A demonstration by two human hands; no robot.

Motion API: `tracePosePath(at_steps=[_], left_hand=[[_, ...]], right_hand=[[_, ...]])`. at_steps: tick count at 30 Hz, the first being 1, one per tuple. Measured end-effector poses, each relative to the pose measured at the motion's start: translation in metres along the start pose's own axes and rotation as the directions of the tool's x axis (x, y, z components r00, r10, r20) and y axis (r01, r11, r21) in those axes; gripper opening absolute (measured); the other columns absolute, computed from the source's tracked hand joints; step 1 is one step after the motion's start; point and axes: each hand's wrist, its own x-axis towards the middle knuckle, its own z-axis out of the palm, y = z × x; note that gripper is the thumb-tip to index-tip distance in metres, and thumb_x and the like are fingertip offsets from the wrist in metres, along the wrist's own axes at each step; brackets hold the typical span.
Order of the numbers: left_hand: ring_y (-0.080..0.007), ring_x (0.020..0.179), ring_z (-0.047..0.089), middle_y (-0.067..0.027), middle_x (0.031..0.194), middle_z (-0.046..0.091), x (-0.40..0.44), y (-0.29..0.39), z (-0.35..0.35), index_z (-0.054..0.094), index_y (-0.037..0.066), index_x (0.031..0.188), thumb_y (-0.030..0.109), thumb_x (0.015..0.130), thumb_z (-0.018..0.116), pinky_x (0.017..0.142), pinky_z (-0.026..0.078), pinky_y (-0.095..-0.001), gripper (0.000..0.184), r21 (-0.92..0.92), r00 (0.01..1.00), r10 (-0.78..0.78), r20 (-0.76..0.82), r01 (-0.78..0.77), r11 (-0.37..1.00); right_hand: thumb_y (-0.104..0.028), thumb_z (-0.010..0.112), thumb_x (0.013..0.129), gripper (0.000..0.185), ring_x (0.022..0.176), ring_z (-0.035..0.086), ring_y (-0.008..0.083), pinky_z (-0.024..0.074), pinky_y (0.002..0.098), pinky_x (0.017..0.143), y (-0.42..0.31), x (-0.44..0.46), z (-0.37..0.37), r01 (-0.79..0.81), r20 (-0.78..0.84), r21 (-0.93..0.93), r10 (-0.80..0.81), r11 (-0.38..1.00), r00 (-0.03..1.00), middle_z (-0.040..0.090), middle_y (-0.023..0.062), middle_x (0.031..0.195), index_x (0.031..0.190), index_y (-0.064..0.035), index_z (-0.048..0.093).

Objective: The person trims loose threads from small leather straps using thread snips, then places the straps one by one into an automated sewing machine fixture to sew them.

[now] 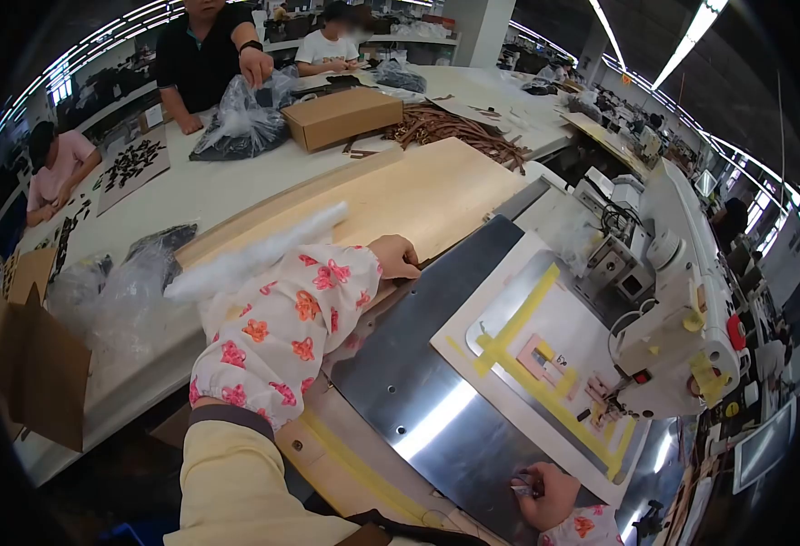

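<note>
My left hand (395, 257), in a flowered sleeve cover, reaches to the near edge of a pale wooden board (459, 187). Its fingers are curled down and together, and what they hold, if anything, is hidden. Low in the view, my right hand (553, 496) is closed around a small shiny thing (523, 486) too small to name, over the dark metal plate (427, 364). Beyond that hand stands a white sewing machine (673, 364). Under its head lies a white sheet with yellow tape (527, 309) and small pink pieces (542, 357).
A roll of white padding (263, 250) and plastic bags (122, 287) lie to the left, above an open carton (40, 364). Behind the board are a cardboard box (343, 116) and a heap of brown strips (454, 127). A person in black (195, 64) handles a bag across the table.
</note>
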Motion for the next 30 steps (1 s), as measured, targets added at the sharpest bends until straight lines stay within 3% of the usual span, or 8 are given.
tracePosePath(at_steps=[2,6,9,13,16,18,26,30], left_hand=[[-0.0246,0.079,0.065,-0.0129,0.085,0.067,-0.003,-0.004,-0.005,0.069,0.003,0.089,0.027,0.066,0.069,0.073,0.051,-0.0319,0.033,-0.140,0.993,-0.025,0.112,0.041,0.989],[-0.0191,0.080,0.064,-0.0115,0.086,0.067,-0.013,-0.005,-0.019,0.067,0.001,0.094,0.019,0.070,0.067,0.076,0.050,-0.0279,0.030,-0.126,0.985,-0.031,0.170,0.053,0.991],[-0.0178,0.080,0.064,-0.0108,0.087,0.067,-0.015,-0.015,-0.032,0.066,0.000,0.096,0.015,0.068,0.068,0.075,0.050,-0.0264,0.032,0.030,0.997,-0.069,-0.029,0.070,0.997],[-0.0150,0.073,0.063,-0.0094,0.082,0.067,-0.012,-0.031,-0.076,0.066,-0.001,0.096,0.005,0.067,0.068,0.068,0.051,-0.0266,0.030,-0.435,0.925,-0.193,-0.326,0.034,0.900],[-0.0140,0.072,0.063,-0.0088,0.083,0.066,-0.015,-0.066,-0.130,0.064,-0.004,0.098,0.004,0.068,0.069,0.066,0.051,-0.0251,0.031,-0.463,0.821,-0.262,-0.508,-0.004,0.886],[-0.0140,0.072,0.063,-0.0090,0.083,0.066,-0.018,-0.104,-0.163,0.064,-0.005,0.097,0.005,0.068,0.070,0.066,0.051,-0.0250,0.031,-0.501,0.718,-0.337,-0.609,-0.018,0.866],[-0.0115,0.067,0.061,-0.0058,0.081,0.065,-0.039,-0.203,-0.231,0.065,-0.003,0.096,0.003,0.072,0.068,0.061,0.048,-0.0228,0.025,-0.481,0.337,-0.491,-0.803,0.119,0.869],[-0.0109,0.068,0.064,-0.0053,0.077,0.069,-0.041,-0.242,-0.252,0.069,0.003,0.095,0.014,0.068,0.071,0.066,0.049,-0.0234,0.029,-0.470,0.299,-0.463,-0.835,0.052,0.881]], right_hand=[[-0.011,0.074,0.067,0.024,0.043,0.052,0.0123,0.0406,0.0240,0.042,-0.001,0.000,0.001,-0.001,-0.017,0.002,0.001,1.000,1.000,0.057,0.0038,0.056,0.082,-0.0036,0.057],[-0.009,0.072,0.068,0.023,0.043,0.053,0.0121,0.0412,0.0238,0.043,0.002,-0.002,0.002,-0.031,0.001,0.052,0.031,0.998,1.000,0.059,0.0053,0.058,0.084,-0.0026,0.056],[-0.007,0.070,0.068,0.023,0.043,0.053,0.0123,0.0416,0.0235,0.043,0.002,0.000,-0.001,0.003,0.021,0.013,-0.003,1.000,1.000,0.060,0.0058,0.060,0.085,-0.0023,0.055],[-0.006,0.068,0.070,0.020,0.043,0.054,0.0123,0.0410,0.0237,0.042,0.015,-0.009,0.010,-0.016,-0.054,0.152,0.025,0.988,0.998,0.061,0.0063,0.061,0.085,-0.0024,0.055],[-0.006,0.067,0.066,0.022,0.044,0.055,0.0157,0.0417,0.0264,0.043,0.006,-0.003,-0.002,-0.029,0.025,0.048,0.028,0.998,0.999,0.061,0.0057,0.062,0.084,-0.0034,0.055],[-0.013,0.064,0.076,0.016,0.049,0.053,0.0231,0.0430,0.0329,0.048,0.000,-0.001,-0.005,0.034,-0.005,-0.016,-0.034,0.999,0.999,0.055,0.0098,0.061,0.091,-0.0084,0.061],[-0.011,0.063,0.074,0.016,0.049,0.054,0.0220,0.0432,0.0328,0.048,-0.007,0.002,-0.006,0.008,0.011,-0.073,-0.008,0.997,1.000,0.056,0.0082,0.062,0.090,-0.0088,0.061],[-0.013,0.062,0.075,0.016,0.050,0.055,0.0207,0.0439,0.0317,0.048,-0.005,-0.002,-0.004,-0.010,-0.001,-0.031,0.010,0.999,1.000,0.059,0.0082,0.065,0.091,-0.0089,0.062]])
